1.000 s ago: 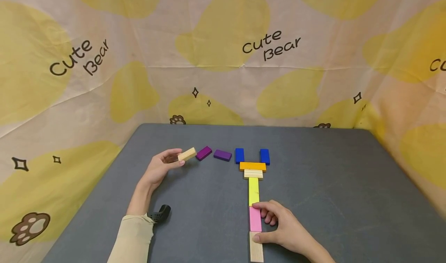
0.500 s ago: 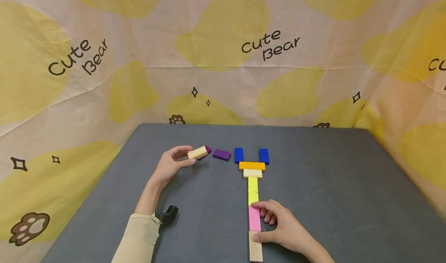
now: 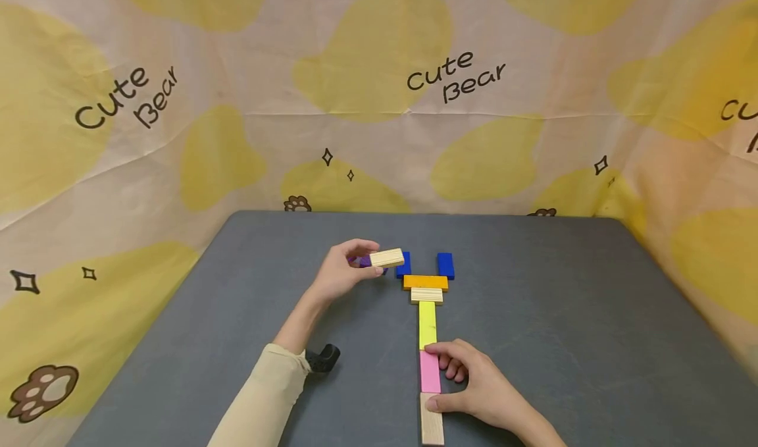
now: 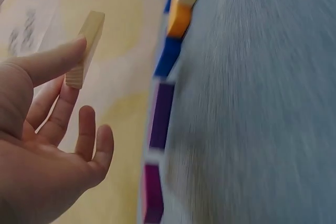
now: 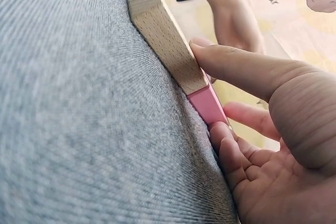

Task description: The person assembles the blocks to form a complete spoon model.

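Head view shows a dark grey bench (image 3: 533,315) with a line of flat blocks running away from the person. Left hand (image 3: 337,274) is raised above the bench and pinches a pale wooden block (image 3: 387,258) between thumb and fingertips, so that grip is clamped on the block's near end. The block sits level, just left of the left blue block (image 3: 404,265) and in front of a purple block (image 3: 366,261), which it mostly hides. In the left wrist view the same pale wooden block (image 4: 86,49) stands off the surface, held at its lower end by the thumb and a finger, with the other fingers (image 4: 86,135) loose; below it lie a blue block, a purple one and a magenta one (image 4: 152,195) along the bench edge.

Right hand (image 3: 480,384) rests on the bench beside the line. Its index finger touches the far end of the pink block (image 3: 429,372) and its thumb touches the natural wood block (image 3: 431,426) at the near end; the fingers are loosely bent, pressing rather than gripping. Beyond the pink block come a yellow block (image 3: 428,324), a small pale block (image 3: 427,295), an orange crossbar (image 3: 426,282) and a second blue block (image 3: 446,265). Right wrist view shows the thumb (image 5: 236,69) against the wood block where it meets the pink one.
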A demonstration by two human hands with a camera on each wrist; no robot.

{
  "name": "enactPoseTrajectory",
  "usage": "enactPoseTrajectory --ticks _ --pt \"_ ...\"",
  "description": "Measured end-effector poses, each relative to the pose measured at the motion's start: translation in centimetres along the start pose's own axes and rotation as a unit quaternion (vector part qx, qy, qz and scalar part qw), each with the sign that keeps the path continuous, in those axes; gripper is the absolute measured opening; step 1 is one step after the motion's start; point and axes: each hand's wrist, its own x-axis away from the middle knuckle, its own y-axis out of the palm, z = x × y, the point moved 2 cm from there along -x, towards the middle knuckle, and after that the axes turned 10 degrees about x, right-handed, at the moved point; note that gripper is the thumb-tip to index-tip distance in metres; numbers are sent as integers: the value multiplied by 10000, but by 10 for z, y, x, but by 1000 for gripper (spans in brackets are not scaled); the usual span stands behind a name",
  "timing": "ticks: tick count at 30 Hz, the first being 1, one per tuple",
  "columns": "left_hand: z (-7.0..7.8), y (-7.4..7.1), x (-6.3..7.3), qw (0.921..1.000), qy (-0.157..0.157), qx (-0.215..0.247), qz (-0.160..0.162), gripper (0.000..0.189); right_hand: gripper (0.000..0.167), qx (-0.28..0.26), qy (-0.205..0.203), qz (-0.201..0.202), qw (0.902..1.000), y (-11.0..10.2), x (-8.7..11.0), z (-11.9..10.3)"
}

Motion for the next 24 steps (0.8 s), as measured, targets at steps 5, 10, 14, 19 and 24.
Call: enactPoseTrajectory --ticks 5,10,14,19,24 --pt "0 34 -20 9986 201 -378 -301 40 64 52 26 11 10000 -1 0 0" --pt "-10 52 -32 9947 115 -950 -370 38 63 5 148 -93 9998 -1 -2 0" --pt "-15 59 -38 9927 32 -1152 -349 36 63 -55 183 -161 9997 -1 -2 0" --pt "-16 64 -42 9896 22 -1387 -372 33 64 -48 167 -149 9997 -1 -2 -1" --pt "-17 67 -43 9853 -136 -1633 -477 31 64 -94 251 -198 9994 -2 -2 -1"
